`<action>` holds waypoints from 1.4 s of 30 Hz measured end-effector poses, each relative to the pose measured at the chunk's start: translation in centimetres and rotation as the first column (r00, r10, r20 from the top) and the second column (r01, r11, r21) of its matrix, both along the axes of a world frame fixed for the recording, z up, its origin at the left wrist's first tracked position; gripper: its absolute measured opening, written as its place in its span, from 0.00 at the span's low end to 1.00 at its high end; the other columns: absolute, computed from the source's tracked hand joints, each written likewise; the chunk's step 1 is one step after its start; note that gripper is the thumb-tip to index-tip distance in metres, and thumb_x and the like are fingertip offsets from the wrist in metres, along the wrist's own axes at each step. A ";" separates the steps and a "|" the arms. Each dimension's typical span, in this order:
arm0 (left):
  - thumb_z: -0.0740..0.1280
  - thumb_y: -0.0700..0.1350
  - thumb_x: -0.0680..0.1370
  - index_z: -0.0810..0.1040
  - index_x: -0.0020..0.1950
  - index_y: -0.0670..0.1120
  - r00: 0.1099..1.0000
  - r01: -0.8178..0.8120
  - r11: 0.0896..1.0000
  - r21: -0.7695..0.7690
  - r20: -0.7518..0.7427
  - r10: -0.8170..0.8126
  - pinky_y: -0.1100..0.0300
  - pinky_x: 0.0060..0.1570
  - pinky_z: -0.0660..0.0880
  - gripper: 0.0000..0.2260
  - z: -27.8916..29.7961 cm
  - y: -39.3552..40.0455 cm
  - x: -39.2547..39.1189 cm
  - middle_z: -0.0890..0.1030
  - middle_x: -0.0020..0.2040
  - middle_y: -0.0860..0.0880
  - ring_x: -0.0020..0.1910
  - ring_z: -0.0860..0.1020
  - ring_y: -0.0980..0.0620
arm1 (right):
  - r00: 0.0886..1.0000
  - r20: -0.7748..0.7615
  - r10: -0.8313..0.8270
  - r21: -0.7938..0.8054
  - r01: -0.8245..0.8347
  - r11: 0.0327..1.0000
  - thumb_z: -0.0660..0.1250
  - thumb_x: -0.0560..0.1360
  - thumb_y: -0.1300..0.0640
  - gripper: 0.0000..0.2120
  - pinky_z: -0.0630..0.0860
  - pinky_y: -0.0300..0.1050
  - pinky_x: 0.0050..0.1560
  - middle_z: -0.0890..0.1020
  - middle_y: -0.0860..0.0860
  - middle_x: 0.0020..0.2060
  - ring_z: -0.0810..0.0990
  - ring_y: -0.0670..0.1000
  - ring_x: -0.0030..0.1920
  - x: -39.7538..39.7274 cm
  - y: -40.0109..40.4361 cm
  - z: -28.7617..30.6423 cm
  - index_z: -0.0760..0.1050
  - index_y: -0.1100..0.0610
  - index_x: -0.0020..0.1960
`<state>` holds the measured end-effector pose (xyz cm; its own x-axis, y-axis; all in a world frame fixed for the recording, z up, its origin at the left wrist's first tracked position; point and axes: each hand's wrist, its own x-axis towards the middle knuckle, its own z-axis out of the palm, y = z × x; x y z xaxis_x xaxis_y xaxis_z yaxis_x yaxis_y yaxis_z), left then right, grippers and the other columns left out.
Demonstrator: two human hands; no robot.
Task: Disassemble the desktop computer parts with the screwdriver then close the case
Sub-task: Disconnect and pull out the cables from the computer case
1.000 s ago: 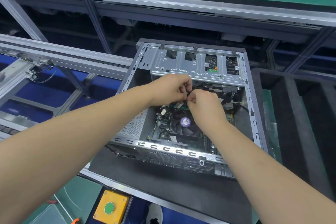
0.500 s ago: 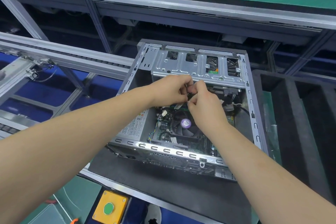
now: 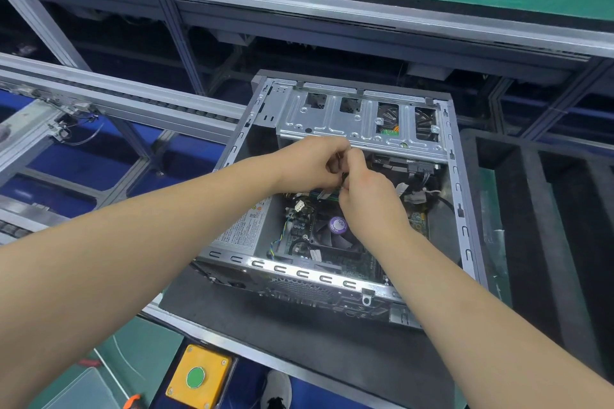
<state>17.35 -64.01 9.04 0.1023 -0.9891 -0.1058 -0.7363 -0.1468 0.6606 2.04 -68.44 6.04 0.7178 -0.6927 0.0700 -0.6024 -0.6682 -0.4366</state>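
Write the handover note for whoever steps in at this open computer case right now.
Left hand: fingers curled, pinching a small dark part inside the open computer case.
Right hand: pinching the same part from the other side, above the CPU fan.
Done: side panel is off. What the part is, and whether it is free, cannot be told.
Left: free it, remove the remaining parts, close the case. No screwdriver clearly in view.

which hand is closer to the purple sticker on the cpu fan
Right. The right hand hangs just above the purple sticker; the left hand sits farther up and left.
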 end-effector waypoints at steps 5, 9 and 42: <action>0.69 0.35 0.74 0.75 0.51 0.43 1.000 0.009 0.999 0.032 -0.026 -0.008 0.42 0.45 0.79 0.08 -0.1 0.0 -0.1 0.83 0.43 0.45 0.43 0.82 0.43 | 1.000 0.013 -0.011 0.019 0.010 1.000 0.61 0.78 0.69 0.19 0.60 0.48 0.27 0.74 0.52 0.34 0.72 0.57 0.35 0.0 -0.1 -0.1 0.63 0.58 0.66; 0.69 0.35 0.73 0.75 0.50 0.43 0.999 0.002 0.999 0.035 -0.036 -0.001 0.42 0.47 0.79 0.08 0.1 0.1 -0.1 0.83 0.43 0.45 0.43 0.82 0.44 | 1.000 -0.001 0.005 0.001 -0.005 1.000 0.61 0.77 0.70 0.22 0.61 0.48 0.26 0.71 0.50 0.32 0.69 0.52 0.31 0.1 0.1 0.0 0.62 0.58 0.68; 0.69 0.40 0.80 0.83 0.55 0.47 0.998 -0.060 0.998 -0.001 -0.032 0.059 0.55 0.45 0.81 0.06 0.4 0.5 0.0 0.85 0.38 0.53 0.38 0.84 0.60 | 0.976 0.119 -0.185 0.205 0.158 0.966 0.66 0.81 0.60 0.07 0.68 0.43 0.44 0.84 0.50 0.46 0.79 0.52 0.48 -1.1 -1.6 -0.3 0.81 0.55 0.56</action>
<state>17.36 -63.49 9.45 0.1576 -0.9816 -0.1081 -0.7050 -0.1885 0.6837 0.90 -69.99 5.74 0.5804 -0.8143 0.0111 -0.6263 -0.4550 -0.6330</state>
